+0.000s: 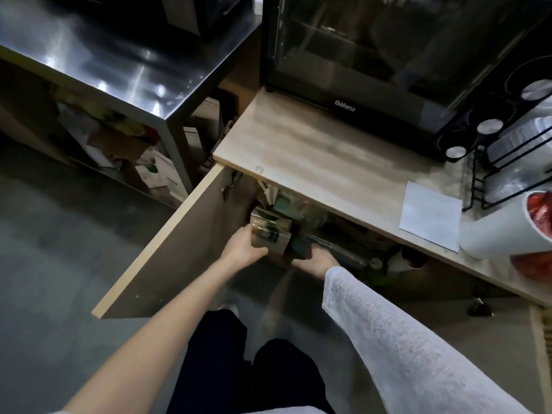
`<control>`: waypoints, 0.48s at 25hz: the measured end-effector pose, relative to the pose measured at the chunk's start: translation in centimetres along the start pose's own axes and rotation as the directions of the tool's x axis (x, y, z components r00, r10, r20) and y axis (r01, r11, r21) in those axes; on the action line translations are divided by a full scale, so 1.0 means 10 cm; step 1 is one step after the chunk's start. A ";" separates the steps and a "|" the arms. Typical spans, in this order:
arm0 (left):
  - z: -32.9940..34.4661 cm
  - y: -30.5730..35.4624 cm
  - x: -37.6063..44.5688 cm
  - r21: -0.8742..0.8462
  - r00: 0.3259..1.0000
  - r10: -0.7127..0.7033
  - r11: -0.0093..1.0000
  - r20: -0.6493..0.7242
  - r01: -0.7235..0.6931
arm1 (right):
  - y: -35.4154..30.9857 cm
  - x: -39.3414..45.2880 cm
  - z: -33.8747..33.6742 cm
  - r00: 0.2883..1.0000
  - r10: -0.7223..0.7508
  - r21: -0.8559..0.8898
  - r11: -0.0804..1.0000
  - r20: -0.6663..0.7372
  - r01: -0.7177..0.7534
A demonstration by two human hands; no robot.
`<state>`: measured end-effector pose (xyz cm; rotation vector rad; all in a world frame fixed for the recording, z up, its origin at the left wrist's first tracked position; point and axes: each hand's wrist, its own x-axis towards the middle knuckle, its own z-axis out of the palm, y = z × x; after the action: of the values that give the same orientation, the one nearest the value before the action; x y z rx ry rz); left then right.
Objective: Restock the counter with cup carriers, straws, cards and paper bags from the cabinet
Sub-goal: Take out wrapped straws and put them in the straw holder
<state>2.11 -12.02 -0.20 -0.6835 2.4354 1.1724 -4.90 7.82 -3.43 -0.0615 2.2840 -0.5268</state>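
— What surrounds my hands?

— The open cabinet door (167, 240) stands just left of my left hand (243, 249); the table (313, 150) overhangs above, carrying a black oven (373, 55), a white sheet (430, 215) and a wire rack (507, 162).

— Inside the cabinet?

— Cluttered, dim; brownish paper and green packets, hard to identify.

— The fingers?

— Left fingers (254, 234) clasp a shiny bundle (270, 231); my right hand (316, 261) meets its other side, fingers hidden, so I cannot tell.

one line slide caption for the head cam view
Both hands, left and right, grip a stack of paper bags inside the open cabinet under the wooden counter.
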 end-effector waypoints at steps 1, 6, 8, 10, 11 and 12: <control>0.06 -0.08 0.13 0.002 1.000 0.011 1.000 -0.014 -0.011 | 0.00 0.16 0.05 1.000 0.007 0.021 1.000 -0.001 -0.007; 0.38 -0.53 0.95 -0.020 0.999 -0.010 1.000 -0.037 0.009 | -0.03 0.99 0.35 0.980 -0.145 0.149 0.975 -0.135 0.165; 0.47 -0.64 1.22 -0.008 0.999 -0.046 0.999 -0.010 0.046 | -0.02 1.27 0.40 0.955 -0.219 0.130 0.960 -0.201 0.247; 0.60 -0.79 1.52 0.011 0.999 0.030 1.000 -0.016 -0.030 | 0.01 1.60 0.49 0.944 -0.234 0.177 0.944 -0.233 0.277; 0.65 -0.84 1.66 0.004 0.994 0.102 0.995 -0.041 -0.102 | 0.01 1.77 0.52 0.943 -0.222 0.222 0.935 -0.246 0.278; 0.70 -0.86 1.77 0.001 0.983 0.173 0.985 -0.068 -0.174 | 0.01 1.94 0.55 0.941 -0.211 0.260 0.924 -0.265 0.281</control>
<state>-6.86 -15.88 -18.65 -0.5288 2.5936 1.2385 -14.51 2.03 -20.16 -0.1498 2.4114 -1.0537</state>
